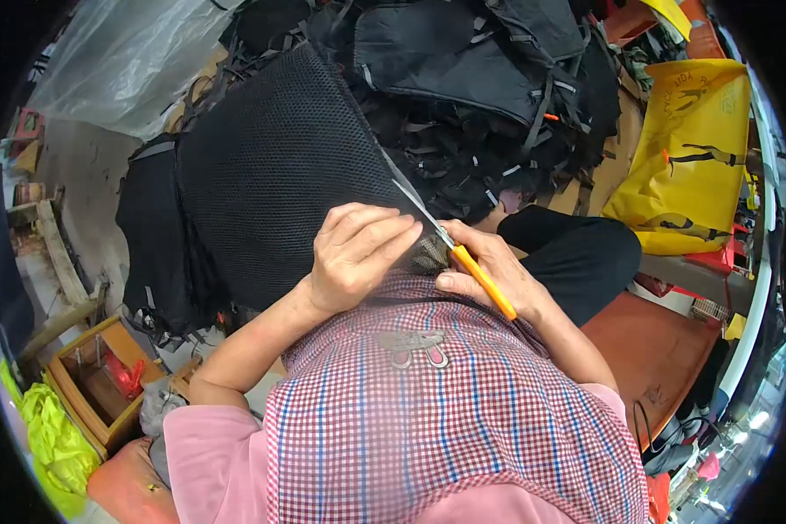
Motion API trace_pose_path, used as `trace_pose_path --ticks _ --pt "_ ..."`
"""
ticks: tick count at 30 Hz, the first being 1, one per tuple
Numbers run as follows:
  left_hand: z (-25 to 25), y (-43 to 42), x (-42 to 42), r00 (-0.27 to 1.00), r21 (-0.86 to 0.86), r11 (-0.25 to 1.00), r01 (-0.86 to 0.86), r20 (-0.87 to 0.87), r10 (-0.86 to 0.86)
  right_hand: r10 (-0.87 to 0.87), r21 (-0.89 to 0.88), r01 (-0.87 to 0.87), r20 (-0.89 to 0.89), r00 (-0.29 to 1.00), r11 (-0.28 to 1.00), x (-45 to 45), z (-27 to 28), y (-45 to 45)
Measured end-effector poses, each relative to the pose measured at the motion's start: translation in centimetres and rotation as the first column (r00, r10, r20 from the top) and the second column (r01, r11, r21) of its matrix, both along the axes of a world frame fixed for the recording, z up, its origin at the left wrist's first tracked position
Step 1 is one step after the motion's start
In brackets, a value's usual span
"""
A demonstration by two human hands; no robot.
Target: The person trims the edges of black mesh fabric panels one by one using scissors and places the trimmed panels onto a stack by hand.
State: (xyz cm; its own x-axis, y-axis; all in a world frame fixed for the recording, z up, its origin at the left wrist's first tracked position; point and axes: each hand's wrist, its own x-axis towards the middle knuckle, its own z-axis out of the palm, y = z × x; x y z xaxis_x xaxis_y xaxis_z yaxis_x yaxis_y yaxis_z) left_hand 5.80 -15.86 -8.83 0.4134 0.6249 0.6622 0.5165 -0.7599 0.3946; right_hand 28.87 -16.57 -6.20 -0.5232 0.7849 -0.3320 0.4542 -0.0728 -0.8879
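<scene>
A large black mesh backpack panel (271,157) lies across my lap and rises in front of me. My left hand (354,258) grips its near edge, fingers laid together over the mesh; the thumb is hidden. In my right hand (493,266) is a pair of scissors (480,279) with yellow-orange handles. The metal blades point up and left along the panel's right edge, close to my left fingertips. Whether the blades touch the fabric I cannot tell.
Beyond the panel is a heap of black bags (463,70) with straps. A yellow printed bag (686,166) hangs at the right, above a brown board (651,358). Clear plastic sheeting (131,61) is at upper left, a wooden drawer (100,375) at lower left.
</scene>
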Motion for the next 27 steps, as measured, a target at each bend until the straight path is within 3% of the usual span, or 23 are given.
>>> trace_pose_path --ticks 2,3,6,10,11,18,21,27 --pt "-0.2 -0.1 -0.1 1.0 -0.003 1.0 0.008 0.012 -0.008 -0.03 -0.104 0.038 0.068 0.997 0.994 -0.2 0.5 -0.1" --pt "-0.3 -0.1 -0.1 1.0 -0.004 1.0 0.011 0.02 -0.011 -0.092 -0.059 0.093 0.011 0.996 0.994 -0.7 0.4 -0.4" --pt "-0.4 -0.1 -0.2 0.999 -0.009 1.0 0.025 0.048 -0.025 -0.05 0.008 0.049 0.074 0.996 0.999 -0.8 0.1 -0.4" --pt "-0.5 -0.2 -0.1 0.996 -0.024 0.998 0.06 0.074 -0.058 -0.116 0.084 0.119 -0.039 0.992 0.989 -2.1 -0.6 0.0" --pt "-0.5 -0.1 -0.1 0.996 -0.015 0.999 0.047 0.075 -0.045 -0.126 -0.003 0.126 -0.059 0.99 0.992 -2.1 -0.8 0.0" --pt "-0.6 -0.3 -0.3 0.998 -0.019 1.0 -0.005 0.065 0.006 -0.172 0.059 0.177 -0.078 0.982 0.983 -3.6 -1.9 0.5" --pt "-0.6 -0.3 -0.4 0.996 -0.019 1.0 -0.01 0.087 0.012 -0.15 -0.053 0.15 -0.007 0.989 0.987 -3.9 -0.5 1.3" --pt "-0.1 -0.3 -0.3 0.995 -0.024 0.999 0.028 0.092 -0.026 -0.168 0.085 0.184 -0.168 0.971 0.979 -4.3 -2.8 1.7"
